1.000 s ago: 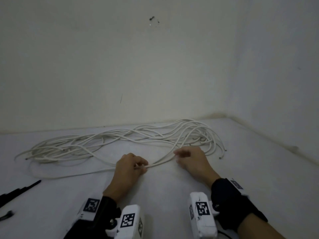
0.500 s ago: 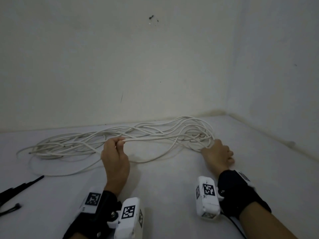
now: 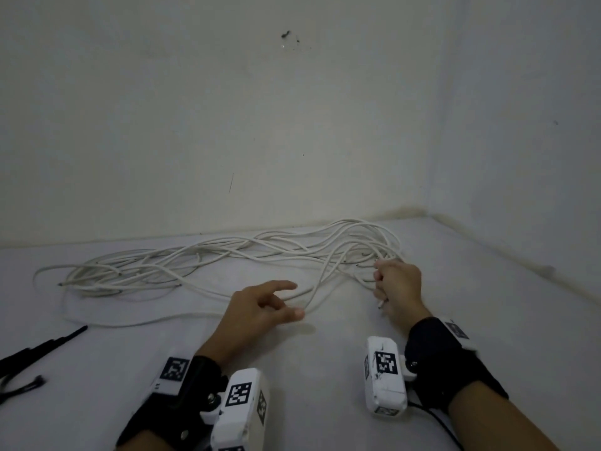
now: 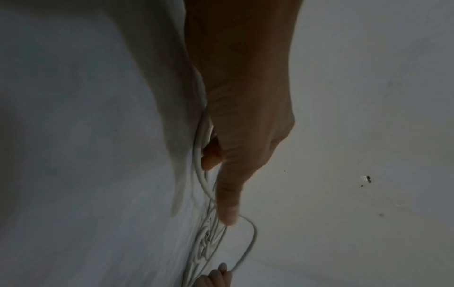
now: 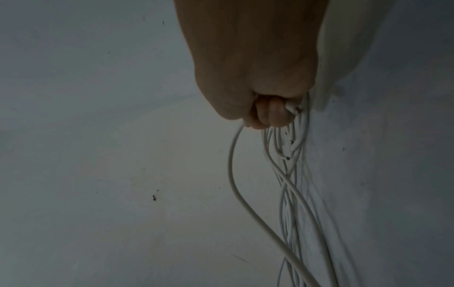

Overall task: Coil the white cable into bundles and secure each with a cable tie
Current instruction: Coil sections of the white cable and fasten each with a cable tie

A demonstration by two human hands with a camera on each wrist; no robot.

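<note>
The fingers of the right hand (image 3: 398, 288) are curling tight into a fist around the white cable (image 3: 227, 258). In the right wrist view one cut end of the cable is sticking out between the knuckles, and one strand is leaving the fist in a free arc toward the pile. The left hand (image 3: 260, 307) is reaching with its fingers spread and relaxed; the index finger is pointing forward and the thumb is lying low beside a strand. It is gripping nothing that I can confirm, though in the left wrist view a strand is running along the fingers and perhaps touching them.

Going outward, the cable is lying in a long loose tangle on the white surface (image 3: 325, 369), stretching from the right hand far to the left, near the wall (image 3: 227, 125). Black cable ties (image 3: 39, 349) are lying at the left edge, well apart from both hands.

I judge the cable to be light, rather smooth, and springy: its loops are holding open curves and not falling flat. It will probably slip and unwind if held loosely. The best place to take hold is near the end in the fist, gathering loops there one by one.
</note>
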